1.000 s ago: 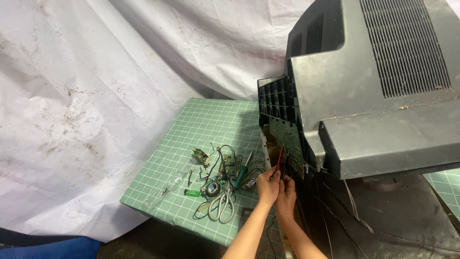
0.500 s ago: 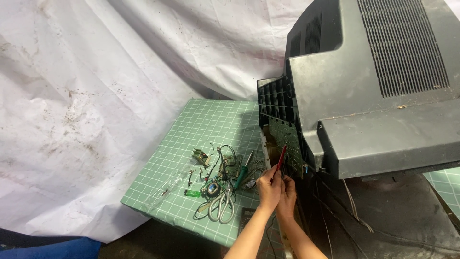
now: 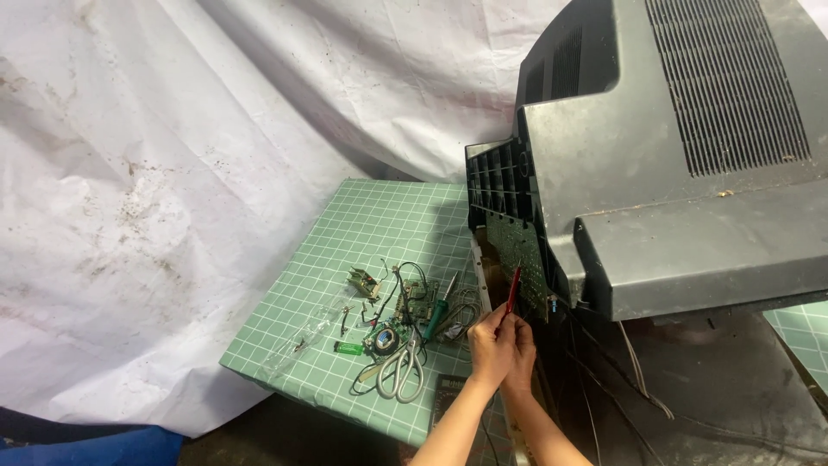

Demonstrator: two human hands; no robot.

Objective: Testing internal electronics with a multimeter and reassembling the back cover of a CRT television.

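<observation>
White stained sheeting hangs behind everything. On the green gridded mat, near its front edge, lie a green cylinder, scissors, a tangle of wires and small parts and a green-handled tool. At the mat's right edge the left hand and right hand are pressed together, both gripping a red-handled tool whose tip touches the circuit board in an old grey television.
</observation>
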